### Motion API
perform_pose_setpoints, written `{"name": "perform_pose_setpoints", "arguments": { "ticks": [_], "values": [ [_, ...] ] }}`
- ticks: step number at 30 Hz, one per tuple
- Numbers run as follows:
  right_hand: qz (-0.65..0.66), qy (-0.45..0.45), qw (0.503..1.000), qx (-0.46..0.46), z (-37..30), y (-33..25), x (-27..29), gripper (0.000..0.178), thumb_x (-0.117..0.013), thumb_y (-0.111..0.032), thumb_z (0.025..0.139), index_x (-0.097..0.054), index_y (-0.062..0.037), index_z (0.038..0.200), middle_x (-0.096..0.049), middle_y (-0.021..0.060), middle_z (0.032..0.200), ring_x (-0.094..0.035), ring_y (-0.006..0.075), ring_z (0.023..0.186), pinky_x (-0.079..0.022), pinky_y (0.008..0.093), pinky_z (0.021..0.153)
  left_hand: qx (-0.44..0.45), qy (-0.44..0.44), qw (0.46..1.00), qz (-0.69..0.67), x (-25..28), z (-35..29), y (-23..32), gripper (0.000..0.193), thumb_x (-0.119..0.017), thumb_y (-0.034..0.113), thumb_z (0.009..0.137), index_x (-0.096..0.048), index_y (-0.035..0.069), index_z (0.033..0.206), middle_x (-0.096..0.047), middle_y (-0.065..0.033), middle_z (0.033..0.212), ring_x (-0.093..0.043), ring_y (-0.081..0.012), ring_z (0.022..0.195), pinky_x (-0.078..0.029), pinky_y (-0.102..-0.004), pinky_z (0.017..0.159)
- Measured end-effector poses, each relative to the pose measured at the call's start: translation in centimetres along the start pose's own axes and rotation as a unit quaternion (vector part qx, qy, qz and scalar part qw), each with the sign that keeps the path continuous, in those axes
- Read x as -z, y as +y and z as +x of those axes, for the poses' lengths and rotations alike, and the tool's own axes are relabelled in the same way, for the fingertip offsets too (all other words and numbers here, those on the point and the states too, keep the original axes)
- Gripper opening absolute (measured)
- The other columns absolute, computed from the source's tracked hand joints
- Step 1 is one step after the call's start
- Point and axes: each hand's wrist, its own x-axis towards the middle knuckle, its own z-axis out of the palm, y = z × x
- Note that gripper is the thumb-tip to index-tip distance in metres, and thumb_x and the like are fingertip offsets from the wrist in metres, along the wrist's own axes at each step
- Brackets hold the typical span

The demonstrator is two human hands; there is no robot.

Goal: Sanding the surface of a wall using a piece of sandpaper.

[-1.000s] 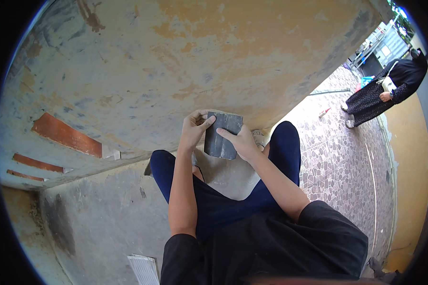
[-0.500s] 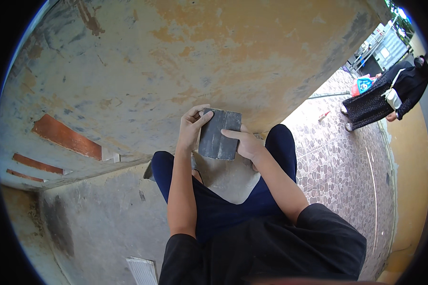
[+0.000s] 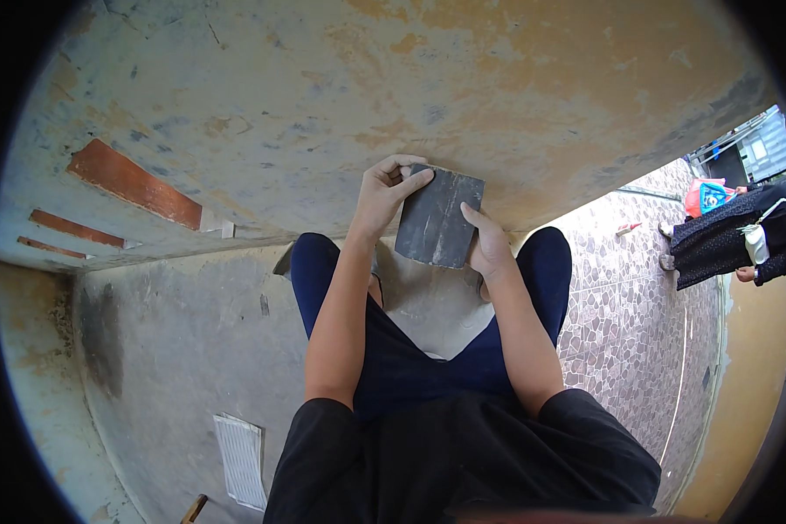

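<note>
A dark grey, creased rectangle of sandpaper [image 3: 438, 223] is held up between my hands, in front of the wall [image 3: 341, 113]. My left hand [image 3: 382, 194] pinches its upper left corner, thumb on the face towards me and fingers behind. At its right edge, my right hand [image 3: 489, 243] grips with the thumb in front; the other fingers are mostly hidden behind the sheet. The wall's yellowish paint is patchy and scraped down to pale grey.
My bent knees stand either side of the sheet. Reddish recessed slots [image 3: 135, 185] mark the wall at left. A pale ribbed panel [image 3: 241, 458] and a wooden piece [image 3: 195, 509] lie on the concrete floor. A person [image 3: 732, 234] with bags stands on the patterned paving at right.
My right thumb has slid from the middle of the sandpaper to its right edge. Both hands and the sheet appear higher and further right, while the whole view has shifted too.
</note>
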Motion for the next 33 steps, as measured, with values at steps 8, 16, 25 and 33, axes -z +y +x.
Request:
{"name": "perform_pose_setpoints", "arguments": {
  "ticks": [8,16,25,33],
  "values": [
    [0.067,-0.057,0.996,0.016,0.9,-0.3,1.7,0.056,-0.072,-0.032,0.098,-0.052,-0.0031,0.143,-0.062,0.0116,0.137,-0.059,0.0269,0.128,-0.047,0.0452,0.11,0.039,-0.045,0.998,-0.02,-1.0,0.0,1.3,0.019,-0.08,0.008,0.091,-0.075,0.001,0.108,-0.067,0.0044,0.083,-0.061,-0.0044,0.077,-0.05,-0.022,0.072],
    [-0.013,-0.067,0.996,0.056,0.0,0.1,0.6,0.054,-0.076,-0.024,0.096,-0.055,-0.0042,0.141,-0.064,0.0096,0.134,-0.061,0.0243,0.126,-0.048,0.0433,0.109,0.008,-0.047,0.999,0.009,-1.7,-0.8,1.4,0.02,-0.083,0.015,0.09,-0.077,0.004,0.106,-0.07,0.0023,0.085,-0.061,-0.0061,0.079,-0.05,-0.0238,0.072],
    [-0.314,0.106,0.919,0.214,-0.9,1.3,-6.1,0.035,-0.067,-0.009,0.1,-0.063,0.0053,0.131,-0.067,0.0132,0.131,-0.066,0.0238,0.117,-0.048,0.0325,0.102,-0.208,0.119,0.951,0.195,-1.5,-1.6,2.4,0.038,-0.086,0.018,0.087,-0.072,0.004,0.12,-0.072,-0.0047,0.098,-0.063,-0.0145,0.09,-0.05,-0.0303,0.082],
    [-0.556,0.213,0.198,0.778,-0.5,-12.3,-18.4,0.041,-0.059,-0.001,0.098,-0.063,0.0009,0.139,-0.059,0.0239,0.146,-0.046,0.0441,0.144,-0.039,0.049,0.112,-0.406,0.411,0.674,0.459,1.9,-1.3,4.0,0.091,-0.089,0.043,0.08,-0.046,0.004,0.151,-0.048,-0.0182,0.15,-0.042,-0.0353,0.138,-0.035,-0.0492,0.11]
  ]
}}
